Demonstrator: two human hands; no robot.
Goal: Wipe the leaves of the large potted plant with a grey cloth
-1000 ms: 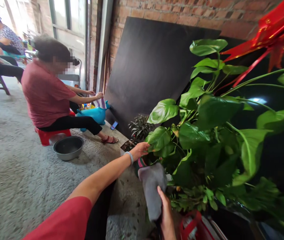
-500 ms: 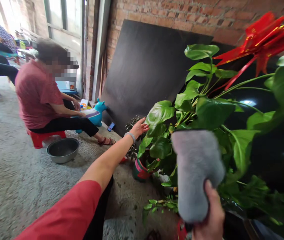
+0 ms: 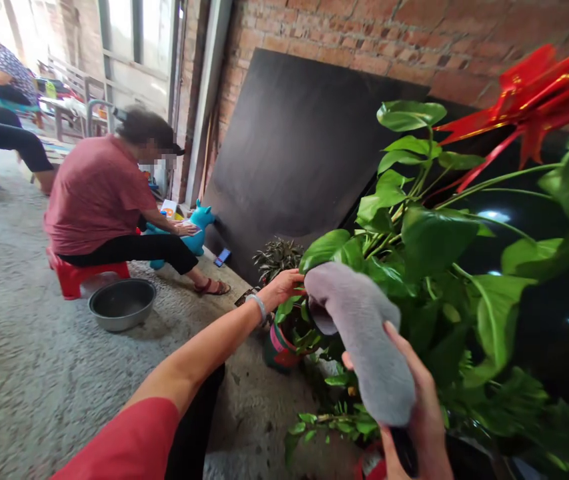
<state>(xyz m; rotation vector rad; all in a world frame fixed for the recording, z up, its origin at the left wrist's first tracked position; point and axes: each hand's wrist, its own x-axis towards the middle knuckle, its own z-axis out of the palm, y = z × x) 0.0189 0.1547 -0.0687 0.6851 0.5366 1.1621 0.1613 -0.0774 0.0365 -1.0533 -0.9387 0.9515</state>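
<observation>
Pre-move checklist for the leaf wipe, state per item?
1. Right hand grips the cloth: ok.
2. Left hand at a leaf of the plant: ok, fingers at its edge; firm grip cannot tell.
3. Cloth on the leaf: ok, its tip lies against it.
4. Pot upright: ok.
5. Seated person apart from both hands: ok.
6. Red bow away from the cloth: ok.
</observation>
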